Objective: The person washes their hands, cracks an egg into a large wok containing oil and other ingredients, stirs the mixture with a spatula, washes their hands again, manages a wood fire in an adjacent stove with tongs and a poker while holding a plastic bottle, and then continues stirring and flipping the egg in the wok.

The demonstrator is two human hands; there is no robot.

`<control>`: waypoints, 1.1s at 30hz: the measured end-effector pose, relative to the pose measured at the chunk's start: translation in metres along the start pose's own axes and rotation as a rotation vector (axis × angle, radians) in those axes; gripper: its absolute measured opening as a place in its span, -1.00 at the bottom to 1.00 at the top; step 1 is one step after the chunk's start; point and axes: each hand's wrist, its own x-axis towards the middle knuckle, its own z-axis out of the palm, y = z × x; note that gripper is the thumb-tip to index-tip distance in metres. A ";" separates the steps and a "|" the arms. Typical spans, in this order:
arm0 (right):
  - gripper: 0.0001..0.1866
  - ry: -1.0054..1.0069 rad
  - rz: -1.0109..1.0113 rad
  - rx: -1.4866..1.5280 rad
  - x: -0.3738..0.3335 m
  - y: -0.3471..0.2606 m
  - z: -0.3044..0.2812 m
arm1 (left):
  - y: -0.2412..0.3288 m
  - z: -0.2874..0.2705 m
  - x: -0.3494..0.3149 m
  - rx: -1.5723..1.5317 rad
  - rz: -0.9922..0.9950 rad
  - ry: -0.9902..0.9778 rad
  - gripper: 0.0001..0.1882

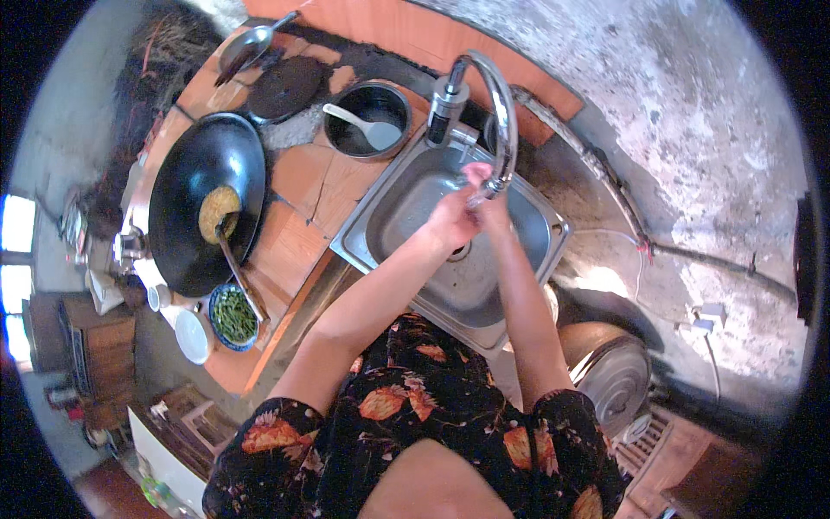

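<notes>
Both hands are close together over the steel sink point(406, 227), under the curved chrome tap point(504, 104). My left hand point(454, 221) reaches in from the left, its fingers pointing up toward the spout and blurred. A pinkish shape point(475, 171) shows at its fingertips; whether it is fingers or a held thing I cannot make out. My right hand point(493, 214) lies against the left one, with its fingers mostly hidden behind the spout and the other hand. What lies between the palms is out of sight.
Left of the sink, a dark pot point(367, 95) holds a pale ladle point(378, 132). A large black wok point(177, 186) contains yellowish food point(219, 208) and a wooden-handled spatula point(235, 266). Near it stand a bowl of green vegetables point(233, 317) and a white bowl point(194, 336). A round lidded vessel point(612, 381) stands right.
</notes>
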 end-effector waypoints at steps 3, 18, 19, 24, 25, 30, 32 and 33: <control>-0.76 -0.226 0.489 0.796 0.019 0.003 -0.019 | -0.011 0.025 -0.006 0.197 0.171 0.233 -0.82; -0.48 -0.663 0.316 0.253 -0.030 0.092 -0.093 | -0.049 -0.022 -0.033 1.570 0.370 0.193 -0.63; -0.56 -0.627 0.311 0.169 -0.040 0.096 -0.083 | -0.049 -0.050 -0.049 1.703 0.164 0.204 -0.62; -0.80 -0.240 0.486 0.143 -0.094 0.004 -0.039 | -0.072 -0.040 -0.077 1.540 0.532 0.329 -0.68; -0.86 -0.273 0.165 -0.070 -0.100 -0.059 -0.034 | -0.077 -0.012 -0.091 1.448 0.787 0.393 -0.69; -0.83 0.130 -0.472 -0.278 -0.127 -0.161 -0.057 | -0.068 0.084 -0.162 1.359 1.327 -0.151 -0.66; -0.75 0.073 -0.432 -0.263 -0.097 -0.001 -0.091 | -0.073 0.035 -0.124 1.618 1.488 -0.135 -0.66; -0.71 -0.141 0.025 -0.101 -0.109 -0.055 -0.032 | -0.077 -0.008 -0.110 1.518 1.089 -0.071 -0.63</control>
